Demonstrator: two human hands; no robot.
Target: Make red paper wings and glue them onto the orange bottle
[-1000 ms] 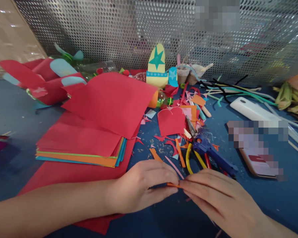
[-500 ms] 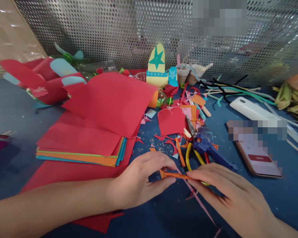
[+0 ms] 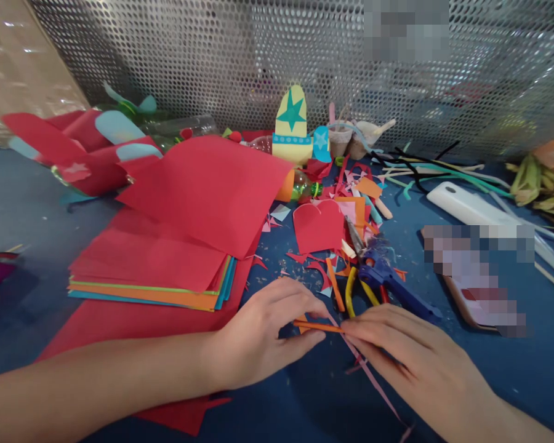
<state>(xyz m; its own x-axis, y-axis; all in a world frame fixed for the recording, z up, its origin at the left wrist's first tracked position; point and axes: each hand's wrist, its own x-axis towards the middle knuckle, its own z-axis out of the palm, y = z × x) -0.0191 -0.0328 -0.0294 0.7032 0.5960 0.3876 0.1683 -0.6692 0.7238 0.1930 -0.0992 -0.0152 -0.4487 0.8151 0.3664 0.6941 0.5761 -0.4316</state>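
A narrow folded strip of orange paper (image 3: pixel 317 327) spans the space between my two hands. My left hand (image 3: pixel 263 335) curls round it, with thumb and fingertips closing on the strip from below and above. At its other end, my right hand (image 3: pixel 410 357) pinches the strip between thumb and fingers. A thin pink paper strip (image 3: pixel 373 383) trails down past my right fingertips onto the table. Just beyond my right hand lie yellow-handled scissors (image 3: pixel 351 294) and a blue-handled tool (image 3: pixel 388 277), partly overlapping.
Red paper sheets (image 3: pixel 207 191) top a coloured stack on the left. Red cut paper (image 3: pixel 319 226) and scraps lie mid-table. Behind are a yellow paper piece with a star (image 3: pixel 292 114) and a perforated metal panel (image 3: pixel 203 61). A phone (image 3: pixel 471 289) and white glue gun (image 3: pixel 471 203) are right.
My right hand has shifted slightly left, and the orange strip has slid left with it between my left fingers. My left hand stays nearly in place.
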